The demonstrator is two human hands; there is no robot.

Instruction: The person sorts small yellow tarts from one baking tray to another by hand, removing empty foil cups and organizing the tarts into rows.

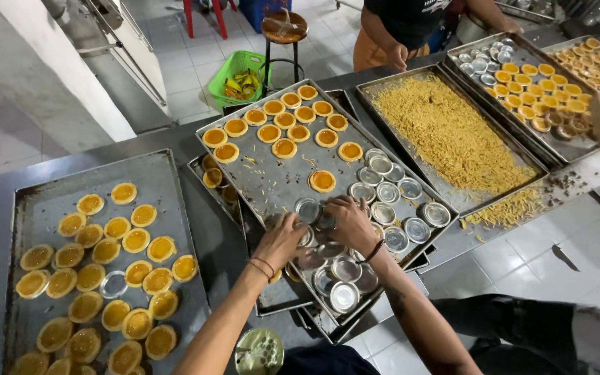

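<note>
Right now both my hands are down among the empty tart tins (pixel 383 208) on the middle tray (pixel 272 184). My left hand (pixel 282 236) is curled over tins near the tray's seven o'clock edge; whether it pinches one I cannot tell. My right hand (pixel 348 221) has its fingers bent onto a tin (pixel 307 208) just beside the left.

I judge the tins, lying touching and overlapping, could slide or scatter if I nudge them. At twelve o'clock from my hands a lone tart (pixel 322 181) sits near; a careless wrist could dent it. This tray rests on stacked trays (pixel 272 298) overhanging the counter edge, so leaning on it might tip it.
</note>
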